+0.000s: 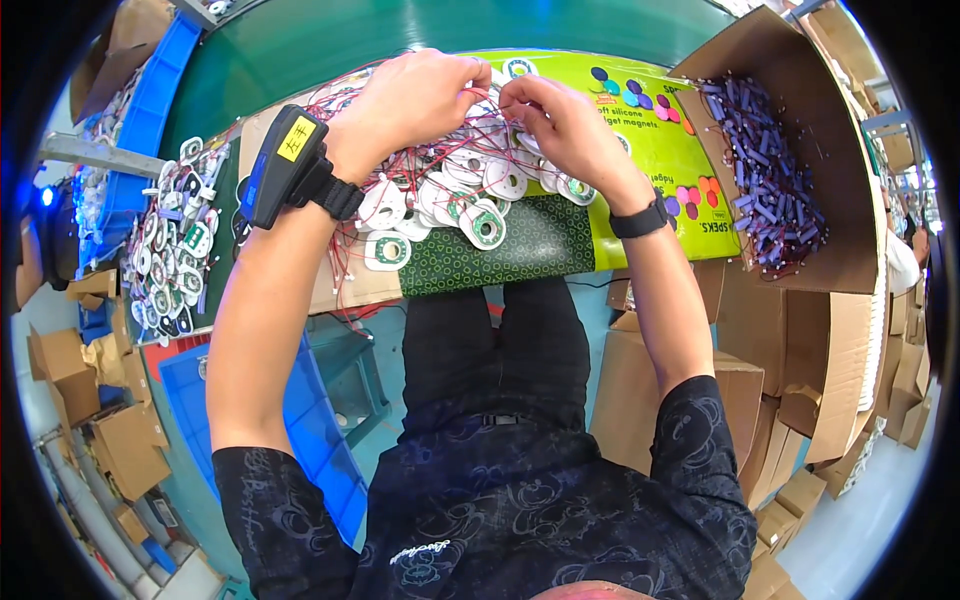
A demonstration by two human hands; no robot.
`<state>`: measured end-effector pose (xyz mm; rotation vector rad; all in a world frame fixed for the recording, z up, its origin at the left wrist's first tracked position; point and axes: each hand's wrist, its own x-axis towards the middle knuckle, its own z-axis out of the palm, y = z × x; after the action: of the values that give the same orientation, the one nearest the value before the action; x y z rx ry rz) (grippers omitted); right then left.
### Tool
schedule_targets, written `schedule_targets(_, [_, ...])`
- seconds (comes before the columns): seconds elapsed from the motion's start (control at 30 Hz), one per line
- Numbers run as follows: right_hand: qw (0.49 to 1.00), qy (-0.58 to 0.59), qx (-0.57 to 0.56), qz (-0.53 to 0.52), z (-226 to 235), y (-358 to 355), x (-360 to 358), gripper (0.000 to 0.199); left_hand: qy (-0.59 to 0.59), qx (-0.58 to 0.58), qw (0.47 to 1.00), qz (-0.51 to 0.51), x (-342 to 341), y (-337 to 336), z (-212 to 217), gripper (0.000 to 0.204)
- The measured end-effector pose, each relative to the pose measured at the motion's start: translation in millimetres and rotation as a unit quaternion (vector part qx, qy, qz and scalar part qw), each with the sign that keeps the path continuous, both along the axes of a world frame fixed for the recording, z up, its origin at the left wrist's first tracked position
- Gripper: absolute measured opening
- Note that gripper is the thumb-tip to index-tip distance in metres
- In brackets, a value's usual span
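Over a tangled pile of white rounded parts [383, 205] with ring-shaped green circuit boards and thin red wires, my two hands work close together. My left hand [425, 98] is closed, thumb and fingertips pinched on a red wire [482, 93]. Just to its right, my right hand [562, 125] is also closed, with its bent fingers gripping red wire near the fingertips. The wire ends between the hands are too small to make out. Beneath lie a dark green patterned sheet [500, 250] and a yellow-green printed sheet [640, 150].
At the right stands an open cardboard box [835, 120] full of purple cylinders [765, 165] with wires. More white parts [170, 250] are heaped at the left, by a blue tray [165, 90]. A green surface [450, 25] runs along the back; a blue bin [330, 440] sits below, left.
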<state>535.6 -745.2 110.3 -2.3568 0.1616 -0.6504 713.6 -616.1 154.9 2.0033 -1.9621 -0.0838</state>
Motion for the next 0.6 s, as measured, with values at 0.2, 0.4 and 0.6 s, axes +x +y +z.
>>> schedule_targets(0.2, [0.996, 0.051, 0.066, 0.033, -6, -2, 2, 0.018, 0.049, 0.008, 0.999, 0.007, 0, 1, 4, 0.02])
schedule_targets(0.4, [0.972, 0.109, 0.188, 0.09, -6, -11, 4, 0.014, 0.029, -0.052, 0.998, 0.016, 0, -1, -2, 0.018])
schedule_targets(0.6, [0.951, 0.148, 0.241, 0.122, -2, -22, 1, 0.013, -0.095, -0.093, 0.991, 0.016, 0, -6, -11, 0.02])
